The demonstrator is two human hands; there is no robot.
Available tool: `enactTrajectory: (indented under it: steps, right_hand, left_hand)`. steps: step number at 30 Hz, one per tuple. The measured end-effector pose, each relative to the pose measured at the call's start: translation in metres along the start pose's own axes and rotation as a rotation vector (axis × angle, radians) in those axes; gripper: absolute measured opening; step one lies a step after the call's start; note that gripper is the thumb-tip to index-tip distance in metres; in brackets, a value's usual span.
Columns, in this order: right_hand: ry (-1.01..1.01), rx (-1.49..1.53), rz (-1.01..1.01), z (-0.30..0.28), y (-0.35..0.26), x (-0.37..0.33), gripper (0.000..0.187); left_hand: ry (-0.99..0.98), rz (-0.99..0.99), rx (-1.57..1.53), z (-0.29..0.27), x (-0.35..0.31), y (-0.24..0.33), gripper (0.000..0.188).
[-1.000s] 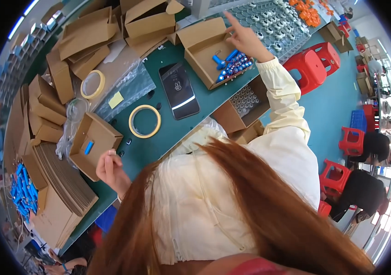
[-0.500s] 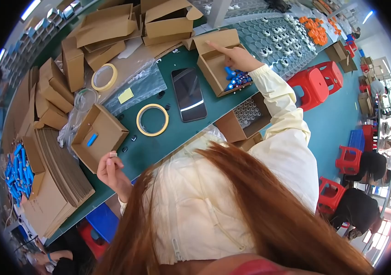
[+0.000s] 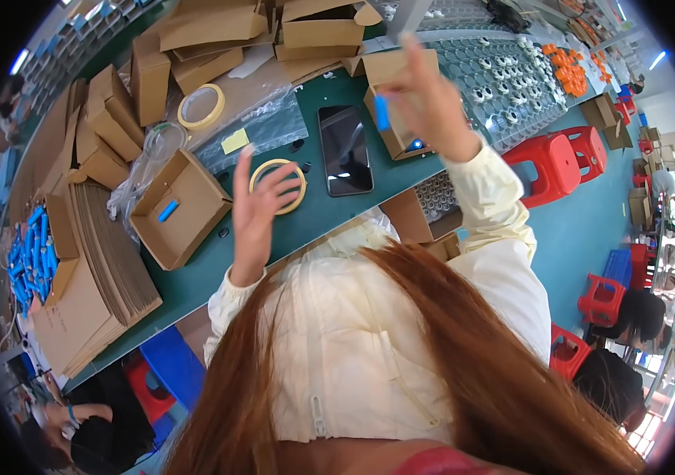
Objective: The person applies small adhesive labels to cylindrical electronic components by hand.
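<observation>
Right hand (image 3: 434,107): blurred; I see it pinching one blue cylindrical cell (image 3: 382,112).
Cell position: over the left edge of the cardboard box (image 3: 391,70).
Left hand (image 3: 253,215): fingers spread, overlapping the tape roll (image 3: 303,188).

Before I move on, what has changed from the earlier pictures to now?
The left hand has moved right and forward, from beside the left carton toward the nearer tape roll, fingers now spread. The right hand now holds up a blue cylinder at the right carton. The phone and the left carton's lone cylinder stayed put.
</observation>
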State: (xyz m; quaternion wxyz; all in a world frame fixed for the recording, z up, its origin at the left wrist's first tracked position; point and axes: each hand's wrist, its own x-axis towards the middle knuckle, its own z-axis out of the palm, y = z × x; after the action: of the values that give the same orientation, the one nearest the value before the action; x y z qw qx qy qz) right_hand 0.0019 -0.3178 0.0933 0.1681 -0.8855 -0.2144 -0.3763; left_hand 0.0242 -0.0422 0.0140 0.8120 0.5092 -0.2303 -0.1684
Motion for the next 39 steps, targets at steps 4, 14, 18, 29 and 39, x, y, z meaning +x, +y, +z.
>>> enactTrajectory:
  steps: [4, 14, 18, 29, 39]
  right_hand:
    - [0.01, 0.243, -0.201, 0.048, -0.047, -0.01, 0.063]
    - [0.189, 0.347, 0.225, 0.096, -0.082, -0.065, 0.084]
    - [-0.145, 0.165, 0.68, 0.099, -0.079, -0.096, 0.087]
    - [0.12, 0.477, 0.523, 0.066, -0.105, -0.063, 0.022]
    - [0.0, 0.982, 0.454, 0.067, -0.106, -0.051, 0.041]
  left_hand:
    - [-0.079, -0.273, -0.168, 0.017, 0.005, -0.007, 0.077]
    - [0.153, -0.137, -0.024, -0.008, -0.016, -0.015, 0.078]
    - [0.178, -0.136, 0.023, -0.011, -0.016, -0.012, 0.08]
    - [-0.021, -0.049, 0.304, -0.011, 0.0, -0.007, 0.08]
    - [-0.186, 0.047, 0.438, -0.005, 0.005, 0.003, 0.076]
